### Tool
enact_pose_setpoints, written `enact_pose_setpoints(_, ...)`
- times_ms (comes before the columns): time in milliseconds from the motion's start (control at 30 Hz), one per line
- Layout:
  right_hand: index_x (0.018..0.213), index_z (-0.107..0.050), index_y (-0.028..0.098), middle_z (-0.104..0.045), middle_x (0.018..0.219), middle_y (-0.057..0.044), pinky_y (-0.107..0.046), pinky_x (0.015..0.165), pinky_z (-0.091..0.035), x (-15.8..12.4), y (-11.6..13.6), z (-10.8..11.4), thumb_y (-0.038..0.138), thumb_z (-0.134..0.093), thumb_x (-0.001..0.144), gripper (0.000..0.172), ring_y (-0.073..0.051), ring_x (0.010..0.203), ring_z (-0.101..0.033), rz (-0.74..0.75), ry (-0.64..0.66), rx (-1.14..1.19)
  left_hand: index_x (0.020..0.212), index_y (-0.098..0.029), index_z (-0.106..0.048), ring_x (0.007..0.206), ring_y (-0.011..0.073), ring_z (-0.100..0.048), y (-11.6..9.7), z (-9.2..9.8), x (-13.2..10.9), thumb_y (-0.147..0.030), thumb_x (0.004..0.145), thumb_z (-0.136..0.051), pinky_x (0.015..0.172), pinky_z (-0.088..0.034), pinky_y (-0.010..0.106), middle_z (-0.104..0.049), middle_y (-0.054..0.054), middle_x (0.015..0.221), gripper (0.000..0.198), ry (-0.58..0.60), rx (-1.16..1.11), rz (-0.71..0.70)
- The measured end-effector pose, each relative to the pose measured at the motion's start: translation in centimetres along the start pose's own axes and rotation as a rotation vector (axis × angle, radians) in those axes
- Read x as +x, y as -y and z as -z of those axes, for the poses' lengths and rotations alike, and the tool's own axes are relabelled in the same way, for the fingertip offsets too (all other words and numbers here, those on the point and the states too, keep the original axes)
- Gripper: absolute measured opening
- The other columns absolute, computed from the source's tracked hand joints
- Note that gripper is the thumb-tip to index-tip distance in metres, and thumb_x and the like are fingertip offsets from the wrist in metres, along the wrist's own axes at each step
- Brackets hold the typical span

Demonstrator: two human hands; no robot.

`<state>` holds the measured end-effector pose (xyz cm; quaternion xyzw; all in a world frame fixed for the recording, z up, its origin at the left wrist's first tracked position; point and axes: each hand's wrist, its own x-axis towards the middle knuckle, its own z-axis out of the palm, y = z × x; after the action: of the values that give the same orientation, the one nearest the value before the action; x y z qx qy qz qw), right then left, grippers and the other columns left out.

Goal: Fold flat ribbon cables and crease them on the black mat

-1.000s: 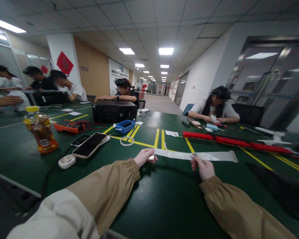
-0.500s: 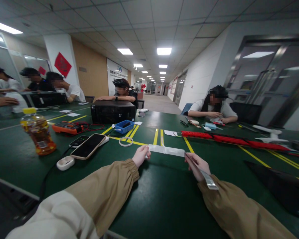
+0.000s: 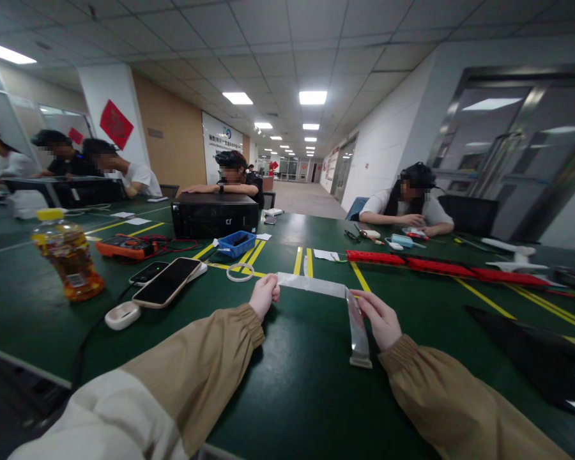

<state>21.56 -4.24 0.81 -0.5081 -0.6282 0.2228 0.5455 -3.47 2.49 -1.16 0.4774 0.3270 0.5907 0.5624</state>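
A pale grey flat ribbon cable is stretched between my hands above the green table. My left hand is closed on its left end, with the fingers curled in. My right hand pinches the cable further along between thumb and fingertips. From that pinch the strip bends and hangs down, ending in a wider, connector-like piece. A white ring-shaped roll lies on the table just beyond my left hand.
Left of my hands are a phone, a white oval case, a drink bottle and an orange multimeter. Ahead are a blue tray and a black box. Red strips and a black sheet lie right.
The cable's loose end has swung from along my right wrist to hanging down beside the fingers. Both hands appear slightly further left, along with the whole view.
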Motion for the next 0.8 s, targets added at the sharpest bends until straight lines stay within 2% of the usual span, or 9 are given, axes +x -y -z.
enact_pose_setpoints(100, 0.092, -0.061, 0.013, -0.058, 0.069, -0.005, -0.026, 0.054, -0.044, 0.0, -0.4, -0.6, 0.058, -0.060, 0.068, 0.051, -0.017, 0.060, -0.053, -0.059, 0.064, 0.101, 0.066, -0.019, -0.039, 0.033, 0.0044, -0.031, 0.0, 0.0, 0.0, -0.048, 0.069, -0.060, 0.039, -0.028, 0.018, -0.031, -0.011, 0.040, 0.036, 0.021, 0.004, 0.014)
enact_pose_setpoints(167, 0.083, -0.059, 0.014, -0.054, 0.064, -0.003, -0.024, 0.051, -0.040, 0.1, -0.9, -0.8, 0.061, -0.062, 0.066, 0.049, -0.015, 0.057, -0.050, -0.062, 0.077, 0.128, 0.066, -0.019, -0.040, 0.033, 0.0045, -0.030, 0.1, -0.1, 0.0, -0.048, 0.068, -0.060, 0.039, -0.028, 0.018, -0.030, -0.012, 0.039, 0.036, 0.035, 0.015, 0.024)
enact_pose_setpoints(300, 0.064, -0.051, 0.015, -0.041, 0.055, 0.001, -0.022, 0.045, -0.029, 0.1, -1.6, -0.7, 0.065, -0.057, 0.069, 0.051, -0.010, 0.050, -0.038, -0.073, 0.129, 0.017, 0.066, -0.018, -0.043, 0.032, 0.0055, -0.033, 0.2, -0.1, 0.2, -0.050, 0.067, -0.060, 0.038, -0.029, 0.019, -0.033, -0.010, 0.037, 0.037, 0.057, 0.057, 0.035)
enact_pose_setpoints(367, 0.060, -0.049, 0.015, -0.038, 0.054, 0.001, -0.022, 0.047, -0.028, 0.0, -1.6, -0.5, 0.067, -0.052, 0.072, 0.053, -0.010, 0.051, -0.036, -0.057, 0.183, -0.066, 0.066, -0.017, -0.044, 0.032, 0.0062, -0.034, 0.3, -0.1, 0.2, -0.051, 0.067, -0.058, 0.038, -0.029, 0.019, -0.035, -0.009, 0.036, 0.037, 0.058, 0.086, 0.032)
enact_pose_setpoints(567, 0.053, -0.041, 0.016, -0.035, 0.053, 0.001, -0.023, 0.049, -0.027, -0.3, -1.3, -0.6, 0.067, -0.041, 0.078, 0.057, -0.010, 0.052, -0.035, 0.049, 0.265, -0.218, 0.069, -0.015, -0.051, 0.037, 0.0077, -0.043, 0.6, 0.2, 0.5, -0.048, 0.071, -0.054, 0.039, -0.031, 0.019, -0.047, -0.004, 0.044, 0.034, 0.051, 0.235, 0.000)
enact_pose_setpoints(667, 0.051, -0.037, 0.016, -0.032, 0.052, 0.001, -0.023, 0.049, -0.026, -0.4, -1.3, -0.7, 0.068, -0.039, 0.078, 0.058, -0.010, 0.050, -0.034, 0.075, 0.316, -0.249, 0.066, -0.014, -0.053, 0.042, 0.0078, -0.044, 0.6, 0.5, 0.7, -0.042, 0.073, -0.053, 0.041, -0.031, 0.018, -0.047, -0.005, 0.047, 0.029, 0.040, 0.324, -0.040)
enact_pose_setpoints(800, 0.054, -0.037, 0.017, -0.035, 0.050, 0.002, -0.023, 0.046, -0.027, -0.5, -1.1, -0.9, 0.070, -0.041, 0.076, 0.057, -0.010, 0.047, -0.036, -0.038, 0.399, -0.175, 0.067, -0.014, -0.055, 0.043, 0.0077, -0.042, 0.8, 0.8, 0.7, -0.036, 0.077, -0.048, 0.042, -0.030, 0.018, -0.044, -0.005, 0.048, 0.026, 0.025, 0.438, -0.103)
